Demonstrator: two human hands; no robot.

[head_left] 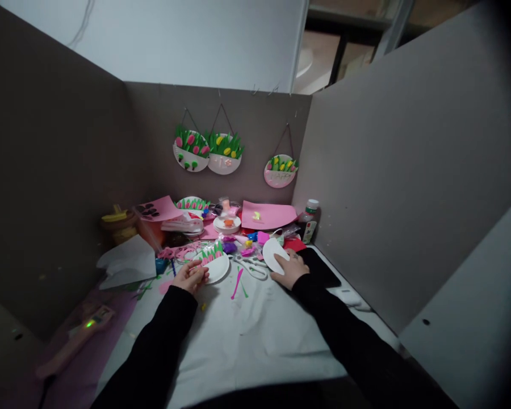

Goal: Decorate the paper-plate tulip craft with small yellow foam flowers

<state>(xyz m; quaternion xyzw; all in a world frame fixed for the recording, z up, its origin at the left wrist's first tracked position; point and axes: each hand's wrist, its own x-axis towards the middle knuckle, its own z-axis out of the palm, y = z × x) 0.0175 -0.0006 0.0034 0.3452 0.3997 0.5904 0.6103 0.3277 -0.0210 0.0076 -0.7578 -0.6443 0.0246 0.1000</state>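
Observation:
My left hand [190,275] rests at the near edge of a white paper plate [216,267] that carries green leaves and pink paper tulips, its fingers curled against the rim. My right hand [290,268] lies on a plain white half plate [273,254], fingers closed over its lower edge. Between the two hands lie scissors [251,266] and a pink strip [237,282] on the white table cover [247,329]. Both arms wear black sleeves.
Three finished tulip plates [208,150] hang on the grey back partition. Pink paper sheets [267,215], a glue bottle [310,220], a small stack of plates [227,224], coloured scraps and a yellow container [118,222] crowd the back. A glue gun [79,335] lies at left, a black slab [319,267] at right.

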